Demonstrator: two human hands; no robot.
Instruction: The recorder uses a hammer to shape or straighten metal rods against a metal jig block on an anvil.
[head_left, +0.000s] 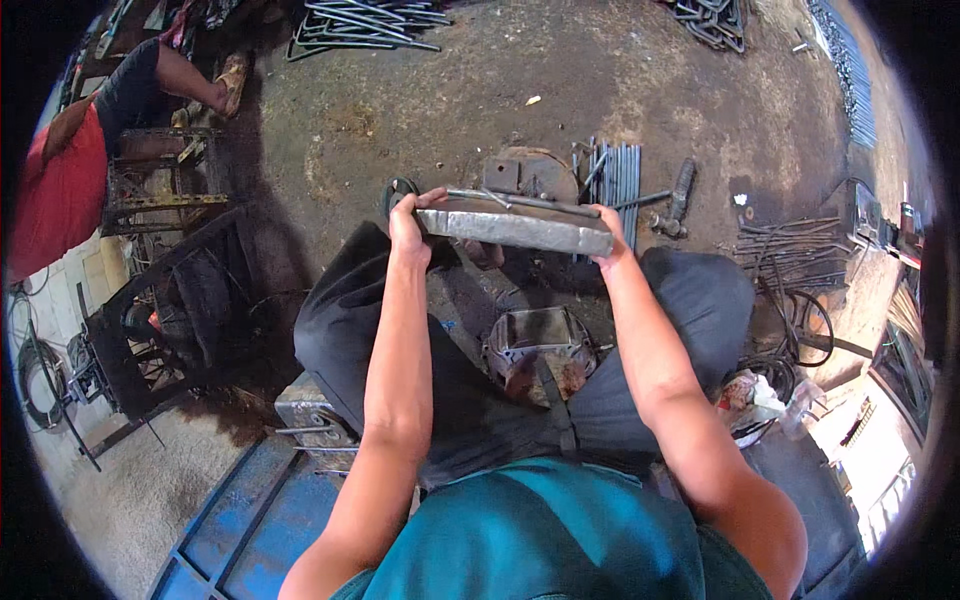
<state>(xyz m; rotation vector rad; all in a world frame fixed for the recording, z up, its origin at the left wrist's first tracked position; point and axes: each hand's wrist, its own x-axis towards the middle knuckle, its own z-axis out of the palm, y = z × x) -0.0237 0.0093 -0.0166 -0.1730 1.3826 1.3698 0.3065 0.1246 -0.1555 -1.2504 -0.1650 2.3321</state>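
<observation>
My left hand (407,230) grips the left end of a thick grey metal slab (515,231), and my right hand (614,240) is closed on its right end. Held level in front of me, the slab spans the gap between my hands. Along its far edge runs a thin metal rod (555,206), reaching close to both hands; whether my fingers hold it too I cannot tell. Just beyond is a rusty round metal base (535,160) with a small upright plate (502,176). Between my legs stands a worn metal block (538,325).
Straight rods (625,165) lie beyond the slab, beside a hammer (680,195). Bent rods (370,22) are heaped at the far side, with more bent bars (795,250) at right. Another person's leg (185,78) is at upper left, near a dark metal frame (165,200).
</observation>
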